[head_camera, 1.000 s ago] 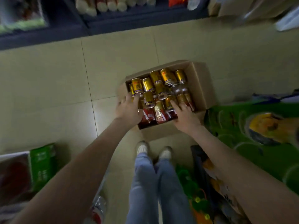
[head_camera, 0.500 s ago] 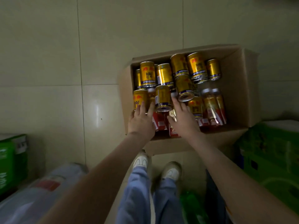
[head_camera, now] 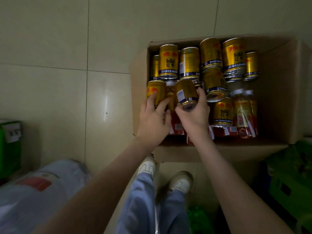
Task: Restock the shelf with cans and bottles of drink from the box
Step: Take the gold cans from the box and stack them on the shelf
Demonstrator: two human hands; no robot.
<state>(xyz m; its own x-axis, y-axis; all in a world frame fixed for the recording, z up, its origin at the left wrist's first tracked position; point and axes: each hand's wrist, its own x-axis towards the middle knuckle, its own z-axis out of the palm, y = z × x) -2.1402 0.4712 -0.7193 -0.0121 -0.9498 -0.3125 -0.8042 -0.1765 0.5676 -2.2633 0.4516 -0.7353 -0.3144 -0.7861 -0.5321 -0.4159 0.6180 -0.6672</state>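
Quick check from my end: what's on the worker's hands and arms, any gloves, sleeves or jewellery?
No gloves on the left hand or right hand. The left forearm and right forearm are bare to the frame edge: no sleeve, watch, bracelet or ring visible, though the light is dim.

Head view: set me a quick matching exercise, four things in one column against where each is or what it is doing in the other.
Things:
1 right hand
2 left hand
3 red-labelled bottles
4 green crate

States:
A outside the box, at the view's right edge
B fingers touch the near-left gold can
C grips a tilted gold can
D lie in the box's near-right part

Pairs: 1-C, 2-B, 3-D, 4-A.
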